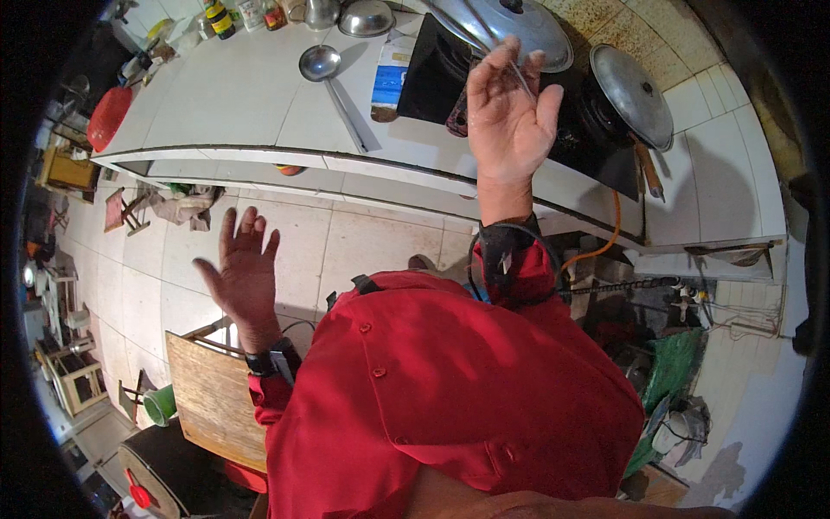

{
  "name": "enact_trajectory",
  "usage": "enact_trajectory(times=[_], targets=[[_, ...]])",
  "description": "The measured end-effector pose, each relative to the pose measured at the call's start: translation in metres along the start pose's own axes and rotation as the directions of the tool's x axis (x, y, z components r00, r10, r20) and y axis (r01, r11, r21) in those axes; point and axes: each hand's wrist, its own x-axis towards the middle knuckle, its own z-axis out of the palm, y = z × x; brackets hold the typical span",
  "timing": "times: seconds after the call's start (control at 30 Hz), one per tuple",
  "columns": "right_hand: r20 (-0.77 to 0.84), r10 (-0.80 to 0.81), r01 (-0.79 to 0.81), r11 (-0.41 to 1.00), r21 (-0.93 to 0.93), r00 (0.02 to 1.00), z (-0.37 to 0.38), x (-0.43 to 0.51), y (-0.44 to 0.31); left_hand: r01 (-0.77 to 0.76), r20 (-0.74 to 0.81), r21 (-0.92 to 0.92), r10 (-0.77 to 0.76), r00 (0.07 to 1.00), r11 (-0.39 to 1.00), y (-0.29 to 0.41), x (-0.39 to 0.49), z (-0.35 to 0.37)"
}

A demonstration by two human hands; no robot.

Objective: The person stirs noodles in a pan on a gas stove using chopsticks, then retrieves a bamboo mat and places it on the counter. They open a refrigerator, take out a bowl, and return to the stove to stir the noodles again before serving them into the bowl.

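My right hand (512, 123) is palm up over the front of the black stove (619, 165). Its fingers curl around a thin metal utensil (480, 23), whose far end reaches across a large domed metal lid (528, 26); its exact kind is unclear. Just beside this hand a dark pan handle (457, 117) sticks out toward the counter edge. My left hand (249, 272) hangs in the air above the tiled floor, fingers apart and holding nothing. On the white tiled counter (233, 97) rests a steel ladle (327, 71), its handle pointing toward me.
A second lidded pot (632, 97) with a wooden handle (648, 172) stands at right. Bottles (220, 19) and a metal bowl (366, 18) line the wall. A red basin (109, 119) sits at the counter's left end. A wooden tabletop (217, 389) lies near my left side. An orange hose (609, 237) hangs below the stove.
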Motion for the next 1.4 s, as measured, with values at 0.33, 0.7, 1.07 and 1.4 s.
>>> enact_trajectory(times=[0.33,0.7,1.07,1.4], targets=[[-0.097,0.24,-0.256,0.941,-0.223,0.966,-0.025,0.002,0.061,0.55,0.31,0.58,-0.788,0.532,0.601,-0.121,0.029,0.054],[-0.12,0.519,-0.491,0.672,-0.555,0.846,-0.037,-0.016,0.063,0.585,0.375,0.554,-0.805,0.46,0.592,-0.142,0.021,0.053],[-0.227,0.736,-0.581,0.267,-0.769,0.638,-0.039,-0.041,0.058,0.361,0.384,0.605,-0.657,0.648,0.71,-0.133,0.015,0.064],[0.185,0.45,-0.075,0.5,-0.863,0.874,-0.009,0.065,0.038,-0.041,0.476,0.857,-0.76,0.442,0.513,-0.131,0.013,0.07]])
